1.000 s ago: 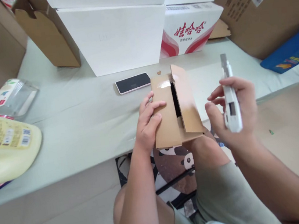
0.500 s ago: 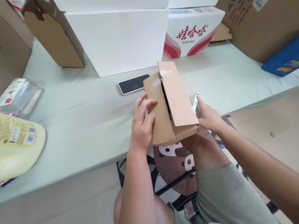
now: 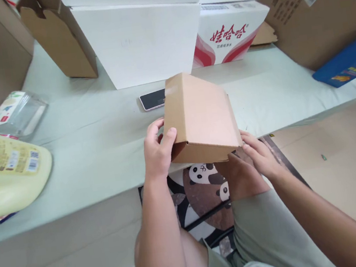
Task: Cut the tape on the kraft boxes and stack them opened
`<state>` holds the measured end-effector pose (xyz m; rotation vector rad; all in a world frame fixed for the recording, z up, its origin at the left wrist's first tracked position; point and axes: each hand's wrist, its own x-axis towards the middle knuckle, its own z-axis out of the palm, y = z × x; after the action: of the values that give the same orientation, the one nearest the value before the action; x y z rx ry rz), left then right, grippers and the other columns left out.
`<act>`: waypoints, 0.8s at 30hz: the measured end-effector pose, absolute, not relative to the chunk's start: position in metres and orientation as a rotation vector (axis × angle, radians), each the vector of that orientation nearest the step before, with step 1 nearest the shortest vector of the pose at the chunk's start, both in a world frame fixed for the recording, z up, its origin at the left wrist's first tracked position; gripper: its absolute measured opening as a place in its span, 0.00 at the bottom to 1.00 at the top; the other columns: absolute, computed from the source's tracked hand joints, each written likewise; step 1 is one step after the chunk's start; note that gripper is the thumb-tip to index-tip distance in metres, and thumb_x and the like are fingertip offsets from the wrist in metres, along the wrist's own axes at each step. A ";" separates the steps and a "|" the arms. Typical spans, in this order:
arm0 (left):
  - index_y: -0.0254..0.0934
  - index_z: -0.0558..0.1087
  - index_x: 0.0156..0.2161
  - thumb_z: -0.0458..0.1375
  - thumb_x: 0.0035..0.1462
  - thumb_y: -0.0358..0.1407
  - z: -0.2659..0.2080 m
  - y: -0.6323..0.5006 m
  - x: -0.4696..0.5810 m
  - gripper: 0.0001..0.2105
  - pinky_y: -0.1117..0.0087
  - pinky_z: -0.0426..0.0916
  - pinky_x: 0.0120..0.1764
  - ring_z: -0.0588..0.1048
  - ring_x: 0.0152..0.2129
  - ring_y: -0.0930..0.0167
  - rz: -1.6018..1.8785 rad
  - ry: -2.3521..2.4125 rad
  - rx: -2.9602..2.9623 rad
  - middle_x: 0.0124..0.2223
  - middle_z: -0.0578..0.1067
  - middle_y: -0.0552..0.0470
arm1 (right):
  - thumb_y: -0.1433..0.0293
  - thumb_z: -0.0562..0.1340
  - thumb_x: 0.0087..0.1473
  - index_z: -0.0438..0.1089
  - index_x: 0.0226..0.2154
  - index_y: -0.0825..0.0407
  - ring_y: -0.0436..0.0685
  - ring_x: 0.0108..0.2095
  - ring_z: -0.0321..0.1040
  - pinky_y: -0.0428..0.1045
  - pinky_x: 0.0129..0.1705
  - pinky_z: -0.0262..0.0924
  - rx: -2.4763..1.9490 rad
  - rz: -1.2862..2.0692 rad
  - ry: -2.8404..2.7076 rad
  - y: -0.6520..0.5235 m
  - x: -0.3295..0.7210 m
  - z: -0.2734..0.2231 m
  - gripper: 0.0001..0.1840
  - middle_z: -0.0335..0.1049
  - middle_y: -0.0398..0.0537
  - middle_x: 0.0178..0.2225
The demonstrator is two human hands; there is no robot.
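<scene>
A small brown cardboard box [image 3: 207, 111] is tilted over the table's front edge, a broad plain face turned up. My left hand [image 3: 158, 147] grips its left side, thumb on the near left edge and fingers around the side. At the box's near right corner, my right hand [image 3: 257, 151] has its fingertips against the side, some of them hidden by the cardboard. Just beyond the box lies a phone [image 3: 152, 100], its right part covered by the box.
White cartons [image 3: 141, 41] and a red-and-white carton [image 3: 226, 34] stand along the back. An open brown carton [image 3: 59, 44] is behind left. On the left are a clear plastic pack [image 3: 18, 114] and a yellow jug [image 3: 11, 170]; on the right, a blue box [image 3: 346, 61].
The cardboard box has turned, so its split flap side has given way to a broad face. The white item by my right hand is no longer visible. My left hand has shifted left.
</scene>
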<state>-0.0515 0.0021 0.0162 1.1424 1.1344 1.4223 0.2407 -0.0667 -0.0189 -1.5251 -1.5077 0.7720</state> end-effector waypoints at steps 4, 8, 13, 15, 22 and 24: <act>0.38 0.74 0.45 0.66 0.51 0.44 0.016 0.002 -0.054 0.18 0.65 0.72 0.41 0.78 0.40 0.64 1.499 1.213 1.008 0.45 0.80 0.47 | 0.48 0.69 0.53 0.68 0.59 0.41 0.67 0.65 0.65 0.65 0.69 0.59 -1.404 0.889 -1.370 -0.068 0.221 -0.017 0.34 0.72 0.51 0.62; 0.40 0.72 0.48 0.62 0.54 0.46 0.013 0.001 -0.057 0.18 0.65 0.71 0.41 0.78 0.41 0.64 1.450 1.158 1.016 0.47 0.80 0.47 | 0.48 0.71 0.49 0.67 0.51 0.41 0.64 0.57 0.72 0.63 0.61 0.67 -1.357 0.883 -1.264 -0.062 0.207 -0.022 0.31 0.75 0.50 0.51; 0.42 0.69 0.54 0.61 0.58 0.49 0.016 -0.002 -0.062 0.22 0.62 0.73 0.44 0.78 0.46 0.61 1.360 1.225 1.165 0.51 0.80 0.46 | 0.54 0.72 0.48 0.64 0.44 0.43 0.60 0.45 0.73 0.59 0.52 0.71 -1.392 0.827 -1.227 -0.056 0.201 -0.020 0.25 0.72 0.46 0.40; 0.40 0.68 0.56 0.61 0.59 0.50 0.018 -0.003 -0.063 0.24 0.61 0.74 0.45 0.79 0.47 0.60 1.314 1.282 1.241 0.53 0.80 0.43 | 0.57 0.74 0.46 0.64 0.45 0.44 0.60 0.47 0.73 0.58 0.52 0.71 -1.435 0.764 -1.188 -0.056 0.200 -0.015 0.28 0.73 0.46 0.43; 0.38 0.71 0.58 0.64 0.57 0.57 0.018 -0.005 -0.062 0.31 0.62 0.75 0.40 0.81 0.43 0.59 1.220 1.353 1.366 0.49 0.82 0.41 | 0.52 0.69 0.51 0.69 0.41 0.46 0.62 0.46 0.73 0.58 0.48 0.70 -1.524 0.723 -1.081 -0.063 0.206 -0.004 0.21 0.76 0.48 0.42; 0.38 0.72 0.57 0.65 0.55 0.55 0.019 -0.007 -0.062 0.31 0.65 0.72 0.31 0.80 0.30 0.63 1.174 1.312 1.319 0.37 0.82 0.46 | 0.49 0.66 0.54 0.68 0.34 0.46 0.58 0.36 0.71 0.53 0.37 0.69 -1.507 0.748 -0.921 -0.061 0.208 -0.003 0.19 0.72 0.44 0.33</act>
<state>-0.0619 -0.0065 0.0195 1.3186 1.3117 1.1741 0.2080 -0.0610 -0.0026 -1.5074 -0.9206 0.7477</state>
